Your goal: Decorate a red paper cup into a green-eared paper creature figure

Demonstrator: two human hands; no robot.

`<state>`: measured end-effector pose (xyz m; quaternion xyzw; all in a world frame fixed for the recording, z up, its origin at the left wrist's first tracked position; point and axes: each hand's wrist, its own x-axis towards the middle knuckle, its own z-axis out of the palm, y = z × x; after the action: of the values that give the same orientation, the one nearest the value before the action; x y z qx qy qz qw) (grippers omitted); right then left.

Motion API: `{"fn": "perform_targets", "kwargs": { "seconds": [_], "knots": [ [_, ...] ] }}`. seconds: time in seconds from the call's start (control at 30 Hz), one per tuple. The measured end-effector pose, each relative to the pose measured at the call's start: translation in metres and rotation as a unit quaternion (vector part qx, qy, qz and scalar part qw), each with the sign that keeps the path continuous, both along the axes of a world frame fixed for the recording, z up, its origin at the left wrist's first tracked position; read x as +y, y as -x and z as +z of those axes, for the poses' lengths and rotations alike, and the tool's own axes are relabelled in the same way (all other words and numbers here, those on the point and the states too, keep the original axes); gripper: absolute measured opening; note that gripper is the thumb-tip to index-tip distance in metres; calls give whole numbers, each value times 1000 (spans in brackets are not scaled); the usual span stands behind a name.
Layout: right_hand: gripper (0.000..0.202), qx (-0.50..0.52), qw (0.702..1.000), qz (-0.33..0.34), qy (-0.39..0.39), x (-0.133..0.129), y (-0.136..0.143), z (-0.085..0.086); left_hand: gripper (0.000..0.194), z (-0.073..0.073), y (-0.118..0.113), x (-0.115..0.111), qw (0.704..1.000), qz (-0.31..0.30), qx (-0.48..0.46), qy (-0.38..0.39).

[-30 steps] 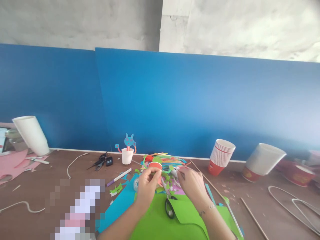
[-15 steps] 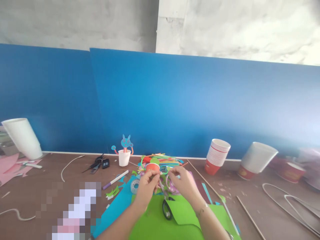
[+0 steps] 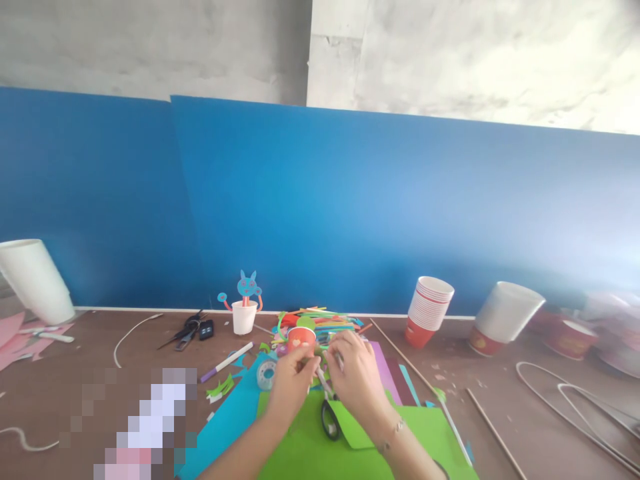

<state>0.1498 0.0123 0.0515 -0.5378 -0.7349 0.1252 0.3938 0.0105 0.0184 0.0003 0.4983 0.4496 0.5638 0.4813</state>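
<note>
My left hand (image 3: 291,381) is closed, thumb and fingers pinched together just in front of a red paper cup (image 3: 301,337). Close beside it my right hand (image 3: 354,370) is pinched too, fingertips pointing toward the left ones. Whatever lies between the fingertips is too small and blurred to make out. A green round piece (image 3: 305,324) and a green bent strip (image 3: 281,325) stick up from the cup. Below the hands, black-handled scissors (image 3: 330,421) rest on green paper (image 3: 310,450). A tape roll (image 3: 267,375) lies left of my left hand.
Behind are colourful sticks (image 3: 330,323) and a white cup with a blue paper figure (image 3: 244,317). Stacked paper cups (image 3: 429,310) stand right, with white cups (image 3: 37,280) far left. A marker (image 3: 227,362), keys (image 3: 193,329) and wooden sticks (image 3: 495,433) lie around.
My right hand has moved left and down, closer to my left hand, and covers the purple-tinted ring seen before. More of the red cup's front shows. The view has shifted slightly.
</note>
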Motion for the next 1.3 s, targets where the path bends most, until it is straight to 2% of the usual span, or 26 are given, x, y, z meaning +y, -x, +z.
{"fn": "perform_targets", "kwargs": {
  "seconds": [0.07,0.2,0.3,0.6,0.93,1.13,1.3],
  "knots": [
    [19,13,1000,1,-2,-4,2,3,43,2,4,2,1000,19,-3,-9],
    [21,125,985,36,115,2,4,-1,54,11,7,1,999,25,-16,-24],
    [23,162,973,39,158,9,5,-9,55,16,4,-4,1000,13,-17,-21],
    [22,181,971,30,156,12,12,-22,53,9,1,-4,1000,2,-14,-13],
    [22,134,982,13,133,8,15,-20,36,2,1,-3,998,40,22,-38],
    [22,128,984,14,122,8,16,-22,33,0,3,-5,997,50,44,-42],
    [17,138,983,7,125,5,16,-17,38,1,4,-4,998,48,33,-28]
  ]
}}
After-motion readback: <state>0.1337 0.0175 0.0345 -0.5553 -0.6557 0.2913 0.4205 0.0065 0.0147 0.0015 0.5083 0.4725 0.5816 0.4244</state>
